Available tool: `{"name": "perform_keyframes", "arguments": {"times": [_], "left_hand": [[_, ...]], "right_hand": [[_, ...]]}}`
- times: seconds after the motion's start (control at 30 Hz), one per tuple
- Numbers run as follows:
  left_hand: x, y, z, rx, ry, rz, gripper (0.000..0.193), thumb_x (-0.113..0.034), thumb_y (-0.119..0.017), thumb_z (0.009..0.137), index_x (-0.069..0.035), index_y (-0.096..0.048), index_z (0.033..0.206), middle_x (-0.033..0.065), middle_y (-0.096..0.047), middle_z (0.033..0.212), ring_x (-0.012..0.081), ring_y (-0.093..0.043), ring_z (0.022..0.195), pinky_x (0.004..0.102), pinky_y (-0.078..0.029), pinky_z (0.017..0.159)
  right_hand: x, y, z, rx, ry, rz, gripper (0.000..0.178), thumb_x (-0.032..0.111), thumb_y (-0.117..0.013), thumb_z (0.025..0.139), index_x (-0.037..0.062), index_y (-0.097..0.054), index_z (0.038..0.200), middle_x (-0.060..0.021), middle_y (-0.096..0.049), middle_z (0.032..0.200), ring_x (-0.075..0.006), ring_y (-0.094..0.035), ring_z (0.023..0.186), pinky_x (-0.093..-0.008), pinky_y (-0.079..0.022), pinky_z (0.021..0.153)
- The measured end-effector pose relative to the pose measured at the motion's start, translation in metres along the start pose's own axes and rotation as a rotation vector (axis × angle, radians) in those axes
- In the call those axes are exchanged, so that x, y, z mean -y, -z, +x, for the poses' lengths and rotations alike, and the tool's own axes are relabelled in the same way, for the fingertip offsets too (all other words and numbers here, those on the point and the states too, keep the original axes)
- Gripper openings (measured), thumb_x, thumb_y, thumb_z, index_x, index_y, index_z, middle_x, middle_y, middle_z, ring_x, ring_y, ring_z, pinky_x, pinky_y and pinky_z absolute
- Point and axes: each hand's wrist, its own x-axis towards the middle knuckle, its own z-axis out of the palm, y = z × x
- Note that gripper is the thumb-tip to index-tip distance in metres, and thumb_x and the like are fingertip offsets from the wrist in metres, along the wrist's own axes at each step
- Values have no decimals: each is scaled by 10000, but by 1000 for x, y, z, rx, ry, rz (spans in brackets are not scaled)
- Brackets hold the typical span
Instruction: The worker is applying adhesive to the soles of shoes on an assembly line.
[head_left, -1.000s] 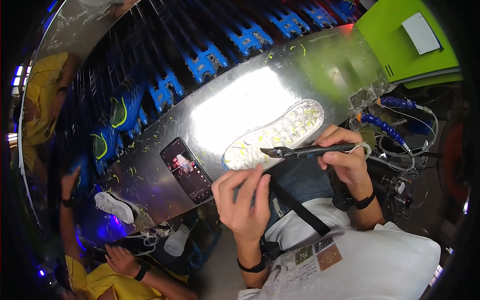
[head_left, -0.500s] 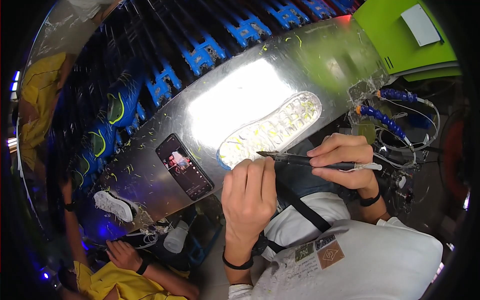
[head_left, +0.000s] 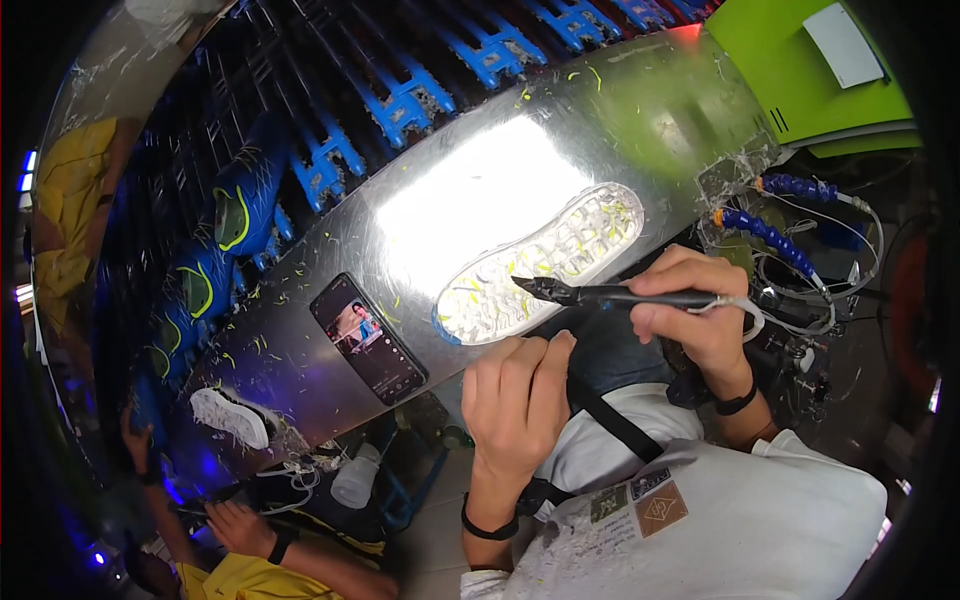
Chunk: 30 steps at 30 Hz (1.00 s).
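A shoe (head_left: 545,265) lies sole up on the metal bench, its white treaded sole flecked with yellow-green scraps and a bit of blue at its left end. Between the fingers of my right hand (head_left: 695,305) is a slim black tool with a dark pointed head and a pale hose at the back. That black tool (head_left: 590,295) has its tip over the left half of the sole. My left hand (head_left: 515,400) is closed at the shoe's near edge, fingers curled; whatever they hold is hidden.
A phone (head_left: 365,340) with a lit screen lies left of the shoe. Farther left is a smaller white sole (head_left: 230,417). Blue racks (head_left: 405,100) and blue shoes (head_left: 240,205) line the far side. Blue jointed hoses (head_left: 765,240) stand right. A co-worker's hand (head_left: 240,527) is at lower left.
My left hand has shifted slightly right and toward me, away from the tool's tip. The tool's tip has risen a little farther onto the sole. The phone's picture differs.
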Motion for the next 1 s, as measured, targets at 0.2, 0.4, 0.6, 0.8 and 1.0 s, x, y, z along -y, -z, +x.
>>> {"name": "perform_keyframes", "arguments": {"times": [0.2,0.4,0.6,0.8,1.0], "left_hand": [[4,1,-3,-82,77,-26,281,-13,-791,722,-15,-729,996,71,-630,881,229,-598,813,330,-462,694],[11,-3,3,-99,126,-6,330,-61,-804,736,-21,-725,1054,50,-646,908,210,-604,824,317,-442,700],[10,-13,1,-109,66,101,331,-47,-806,728,-27,-725,1049,49,-640,895,217,-601,804,328,-452,690],[14,-22,-1,-224,5,105,178,-25,-798,740,-24,-724,901,51,-646,800,218,-619,723,328,-461,627],[12,-26,0,-200,58,-50,165,-3,-708,763,29,-653,915,133,-659,869,280,-653,801,377,-527,713]], "right_hand": [[-1,-2,0,-130,-265,333,186,-76,-691,774,-111,-682,957,-159,-644,799,-187,-642,592,-257,-512,489],[1,-5,-3,-122,-277,358,194,-75,-695,770,-110,-684,961,-155,-640,791,-191,-643,592,-258,-513,489],[3,-14,-3,-130,-270,357,191,-89,-693,768,-108,-685,958,-150,-634,781,-191,-643,593,-257,-512,487],[-1,-17,-13,-143,-209,329,184,-118,-697,762,-104,-686,944,-156,-627,790,-201,-644,596,-268,-514,484],[-29,-4,-25,-249,-206,296,194,-30,-690,791,-54,-650,979,-117,-587,870,-151,-555,529,-236,-446,423]]}}
